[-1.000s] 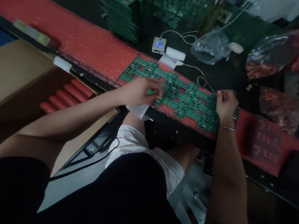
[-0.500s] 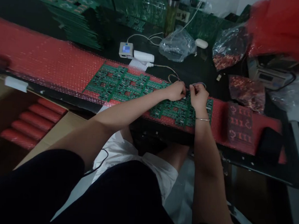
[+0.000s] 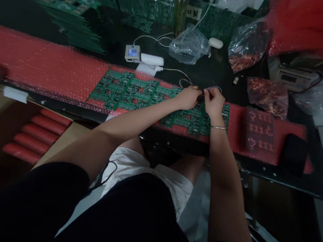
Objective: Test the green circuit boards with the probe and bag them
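A sheet of joined green circuit boards [image 3: 138, 92] lies on red bubble wrap. Over the right part of the sheet, my left hand [image 3: 189, 98] is closed in a pinch, back of the hand up. A thin cable [image 3: 178, 70] leads from a small white device and loops up to those fingers. Just to its right, my right hand [image 3: 215, 100], with a bracelet at the wrist, pinches too. Thin coloured wires [image 3: 218, 89] arc behind its fingers. The fingertips of both hands nearly meet, and whatever small end sits between them is hidden.
Behind the boards are a white device with a lit screen [image 3: 132, 53], a clear plastic bag [image 3: 190, 46] and a bottle [image 3: 181, 16]. Bags of small reddish parts [image 3: 267, 96] lie at right. A stack of green boards [image 3: 74, 24] stands back left, above red rolls [image 3: 37, 137] in a carton.
The camera view has shifted slightly. Both hands stay close together over the same part of the boards, with only small finger movement; the left hand has turned a little.
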`<state>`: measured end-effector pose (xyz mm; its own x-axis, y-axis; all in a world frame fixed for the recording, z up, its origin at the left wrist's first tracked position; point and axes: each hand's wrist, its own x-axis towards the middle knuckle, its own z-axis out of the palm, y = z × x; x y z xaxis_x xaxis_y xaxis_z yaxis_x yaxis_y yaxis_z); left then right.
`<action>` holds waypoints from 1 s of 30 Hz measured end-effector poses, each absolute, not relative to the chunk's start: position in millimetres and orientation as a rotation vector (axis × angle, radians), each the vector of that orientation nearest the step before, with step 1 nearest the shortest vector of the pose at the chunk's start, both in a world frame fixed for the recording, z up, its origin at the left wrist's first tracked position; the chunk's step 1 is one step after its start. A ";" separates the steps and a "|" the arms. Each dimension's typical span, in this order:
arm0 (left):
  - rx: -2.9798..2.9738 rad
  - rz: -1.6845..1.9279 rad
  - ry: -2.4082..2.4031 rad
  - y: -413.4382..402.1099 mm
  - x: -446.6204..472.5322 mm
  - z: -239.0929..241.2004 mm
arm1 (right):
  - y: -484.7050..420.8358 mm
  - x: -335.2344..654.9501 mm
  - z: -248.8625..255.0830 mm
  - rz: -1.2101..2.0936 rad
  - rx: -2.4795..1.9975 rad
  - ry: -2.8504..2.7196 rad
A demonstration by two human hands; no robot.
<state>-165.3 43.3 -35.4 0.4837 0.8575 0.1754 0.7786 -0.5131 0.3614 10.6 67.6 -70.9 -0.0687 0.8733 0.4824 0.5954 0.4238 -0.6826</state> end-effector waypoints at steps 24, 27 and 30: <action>2.371 0.808 1.171 -63.5 -311.0 -7.8 | -51.1 29.3 -49.7 0.266 -1.241 -2.121; 2.378 0.901 1.307 -102.5 -357.9 -11.3 | -50.1 29.5 -50.5 0.241 -1.240 -2.155; 2.384 0.995 1.434 -138.2 -399.0 -21.9 | -50.6 31.0 -50.5 0.213 -1.242 -2.180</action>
